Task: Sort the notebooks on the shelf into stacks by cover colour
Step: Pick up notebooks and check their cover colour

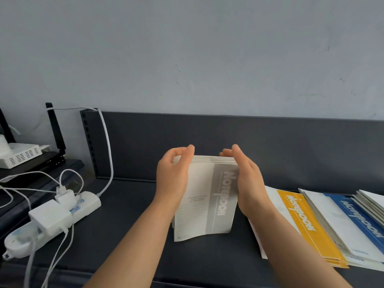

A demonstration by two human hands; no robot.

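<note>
A bundle of grey-covered notebooks (pixel 205 202) stands on its lower edge on the dark shelf (pixel 133 225), upright and facing me. My left hand (pixel 172 179) grips its upper left side, fingers curled over the top edge. On the right side my right hand (pixel 247 179) presses flat against the bundle, fingers straight and reaching over the top. To the right lie a stack of yellow notebooks (pixel 305 225), a stack of blue notebooks (pixel 353 225) partly over it, and another pile (pixel 372 202) at the frame edge whose cover colour is hidden.
A white power strip (pixel 52 221) with plugged chargers and cables lies at the shelf's left end. Behind it sit a white router (pixel 18 154) and black antennas (pixel 56 129). The dark back panel (pixel 207 138) rises behind the notebooks.
</note>
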